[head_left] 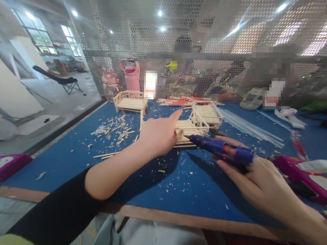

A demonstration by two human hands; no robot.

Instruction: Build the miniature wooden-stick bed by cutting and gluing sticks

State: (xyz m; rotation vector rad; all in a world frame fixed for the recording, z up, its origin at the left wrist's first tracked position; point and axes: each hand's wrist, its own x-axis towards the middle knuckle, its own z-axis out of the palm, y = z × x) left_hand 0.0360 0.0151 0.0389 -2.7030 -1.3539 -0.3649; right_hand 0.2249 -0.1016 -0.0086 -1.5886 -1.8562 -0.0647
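My left hand [159, 134] is curled into a loose fist with the forefinger stretched toward a small wooden stick model [201, 120] on the blue table [76, 149]; what the other fingers hold, if anything, is hidden. My right hand [258, 180] grips a blue glue gun [222, 149], its nozzle aimed left at the base of the model. A second finished wooden bench model [130, 101] stands further back to the left.
Wood chips and cut sticks [112, 131] litter the left of the table. Red and plain sticks [184, 100] and clear glue rods [250, 127] lie behind. A pink bottle [131, 75] stands by a perforated screen; blurred people sit beyond. Magenta tools [298, 173] lie right.
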